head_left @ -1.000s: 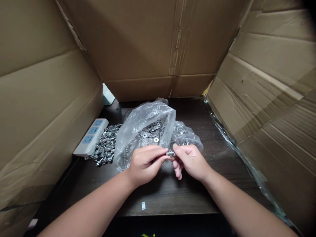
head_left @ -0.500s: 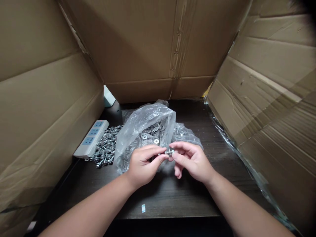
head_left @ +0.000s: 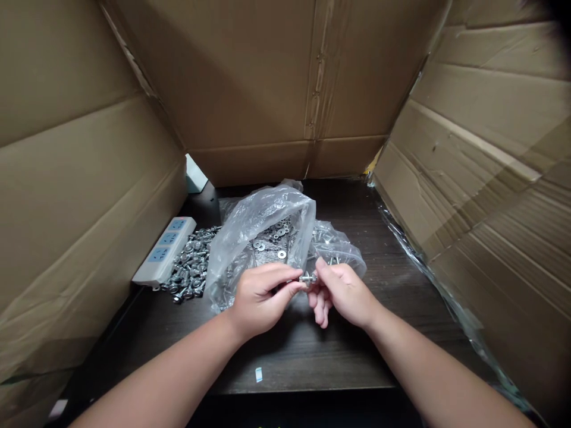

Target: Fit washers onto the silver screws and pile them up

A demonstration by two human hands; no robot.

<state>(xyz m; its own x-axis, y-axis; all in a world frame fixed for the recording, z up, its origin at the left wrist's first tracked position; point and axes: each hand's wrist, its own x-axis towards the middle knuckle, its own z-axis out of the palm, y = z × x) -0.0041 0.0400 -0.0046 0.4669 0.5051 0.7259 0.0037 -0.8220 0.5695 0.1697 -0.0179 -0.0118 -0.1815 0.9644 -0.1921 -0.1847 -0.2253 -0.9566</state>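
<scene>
A small silvery bolt (head_left: 307,279) with what looks like a washer on its shank lies level between my two hands, above the front of the plastic bag. My left hand (head_left: 263,297) pinches its left end between thumb and forefinger. At the other end, my right hand (head_left: 345,294) has its fingertips closed round the bolt, thumb raised on top and the lower fingers curled beneath. Just behind the hands, an open clear plastic bag (head_left: 263,205) holds loose washers (head_left: 282,255) and small nut-like rings.
A pile of bolts (head_left: 190,267) lies left of the bag, against a white power strip (head_left: 154,255). Another clear bag (head_left: 341,249) of metal pieces sits to the right. Cardboard walls (head_left: 267,89) enclose the dark table (head_left: 312,368), which bears a small paper scrap (head_left: 259,374).
My right thumb has rolled upward and over the bolt's right end, and the right fingers have shifted lower. My left hand keeps its pinch in nearly the same place.
</scene>
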